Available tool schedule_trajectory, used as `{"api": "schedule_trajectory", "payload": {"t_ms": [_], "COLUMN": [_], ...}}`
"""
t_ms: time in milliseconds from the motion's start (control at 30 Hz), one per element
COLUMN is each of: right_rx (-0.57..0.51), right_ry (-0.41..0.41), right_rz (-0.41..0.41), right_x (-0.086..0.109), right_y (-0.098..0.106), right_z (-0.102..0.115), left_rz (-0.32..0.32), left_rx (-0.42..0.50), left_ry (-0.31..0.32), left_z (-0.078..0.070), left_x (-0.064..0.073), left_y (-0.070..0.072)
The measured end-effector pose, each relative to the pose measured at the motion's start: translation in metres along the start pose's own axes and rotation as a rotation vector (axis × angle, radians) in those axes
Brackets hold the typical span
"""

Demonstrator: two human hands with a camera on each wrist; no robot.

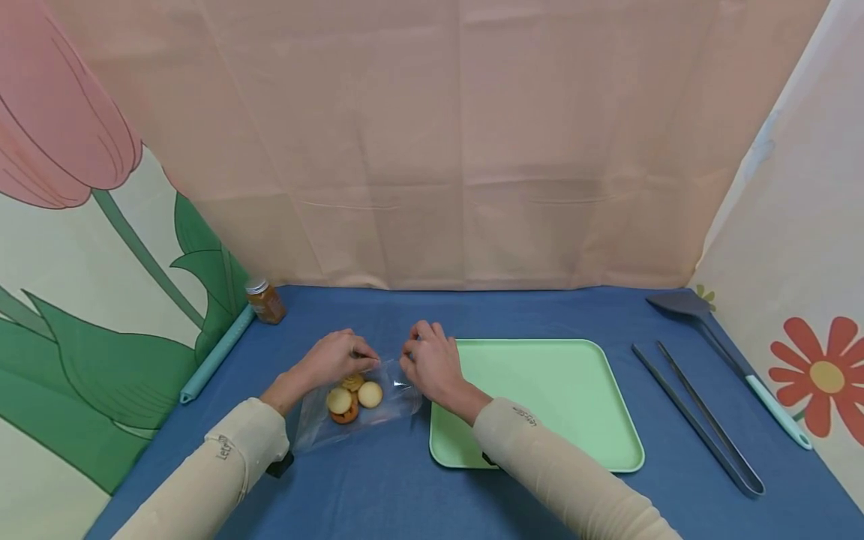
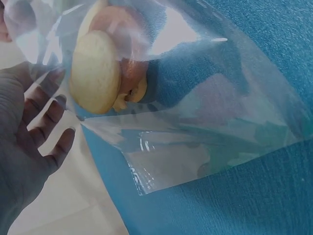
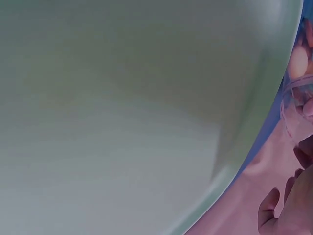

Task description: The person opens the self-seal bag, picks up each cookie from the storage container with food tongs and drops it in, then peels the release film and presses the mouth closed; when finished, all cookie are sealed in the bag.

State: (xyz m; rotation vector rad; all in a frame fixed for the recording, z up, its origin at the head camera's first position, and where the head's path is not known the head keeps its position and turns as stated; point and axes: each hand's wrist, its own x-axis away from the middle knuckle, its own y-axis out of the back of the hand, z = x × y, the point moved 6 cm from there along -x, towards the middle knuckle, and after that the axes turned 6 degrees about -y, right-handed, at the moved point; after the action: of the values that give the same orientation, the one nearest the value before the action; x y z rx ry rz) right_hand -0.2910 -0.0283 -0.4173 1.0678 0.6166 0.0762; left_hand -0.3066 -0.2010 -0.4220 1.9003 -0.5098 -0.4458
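Observation:
A clear plastic bag [image 1: 398, 405] lies tilted over the blue cloth with several round biscuits [image 1: 370, 394] inside, pale ones and browner ones. My left hand [image 1: 340, 354] pinches the bag's upper edge between thumb and fingers. On the other side, my right hand [image 1: 435, 364] pinches the bag's right end near its mouth. In the left wrist view, a pale biscuit [image 2: 95, 73] shows through the film beside the left hand [image 2: 29, 132]. The right wrist view catches only part of the right hand [image 3: 293, 205], close to the bag's edge [image 3: 288, 117].
A light green tray [image 1: 540, 405] lies under my right forearm. Farther right are metal tongs [image 1: 702, 420] and a dark spatula [image 1: 715, 341] with a mint handle. At the back left stand a brown jar [image 1: 267, 304] and a rolled teal mat [image 1: 216, 356].

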Motion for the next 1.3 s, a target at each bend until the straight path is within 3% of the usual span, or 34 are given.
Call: {"api": "schedule_trajectory", "payload": {"t_ms": [367, 633, 933, 1100, 1300], "right_rx": [0.023, 0.038, -0.02, -0.038, -0.019], "right_ry": [0.004, 0.011, -0.022, -0.034, -0.124], "right_rz": [0.038, 0.011, -0.045, -0.02, 0.079], "right_x": [0.0, 0.001, -0.003, -0.004, -0.004], "right_y": [0.002, 0.003, 0.012, 0.009, 0.001], "right_z": [0.001, 0.002, -0.009, -0.007, -0.006], "left_rz": [0.007, -0.005, -0.03, -0.026, -0.011], "left_rx": [0.016, 0.0, 0.019, 0.011, -0.007], "left_ry": [0.023, 0.036, 0.039, 0.03, 0.032], "left_z": [0.0, 0.003, 0.017, 0.013, 0.006], "left_x": [-0.001, 0.0, 0.005, 0.004, 0.004], "left_y": [0.002, 0.001, -0.001, 0.001, 0.001]}}
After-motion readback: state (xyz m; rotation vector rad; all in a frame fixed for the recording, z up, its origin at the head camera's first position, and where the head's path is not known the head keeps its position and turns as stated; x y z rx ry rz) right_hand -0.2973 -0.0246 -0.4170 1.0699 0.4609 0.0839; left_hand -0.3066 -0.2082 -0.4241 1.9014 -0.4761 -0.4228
